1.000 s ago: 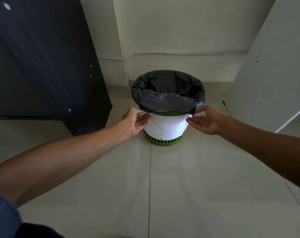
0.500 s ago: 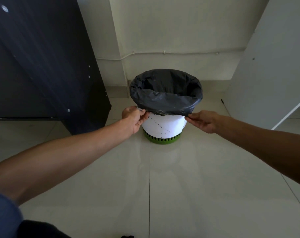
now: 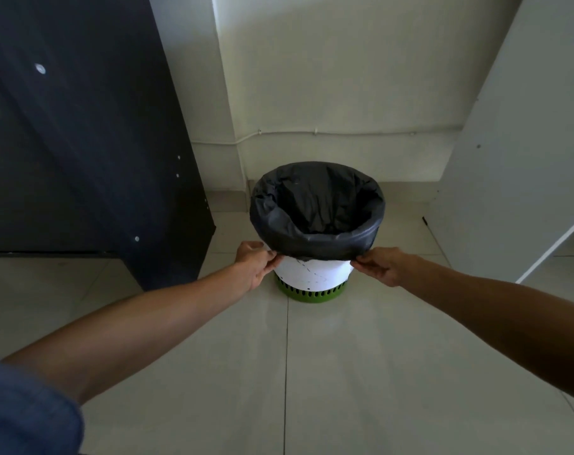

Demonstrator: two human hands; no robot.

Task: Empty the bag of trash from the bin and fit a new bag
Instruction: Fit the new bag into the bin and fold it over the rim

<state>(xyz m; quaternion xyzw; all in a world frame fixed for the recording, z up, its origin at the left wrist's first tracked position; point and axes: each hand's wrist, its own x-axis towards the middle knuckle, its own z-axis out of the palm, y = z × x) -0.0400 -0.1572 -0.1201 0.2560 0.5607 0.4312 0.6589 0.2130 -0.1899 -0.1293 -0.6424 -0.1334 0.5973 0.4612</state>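
Bare floor (image 3: 312, 372) before bin (image 3: 312, 274); dark cabinet (image 3: 82, 142) close left.

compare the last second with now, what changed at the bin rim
The black bag's folded edge has been drawn further down the white bin: the green band under the rim that showed a second ago is now covered. Both hands, left and right, have kept their pinch on the bag's hem at either side. The bin has not shifted on the tiled floor.
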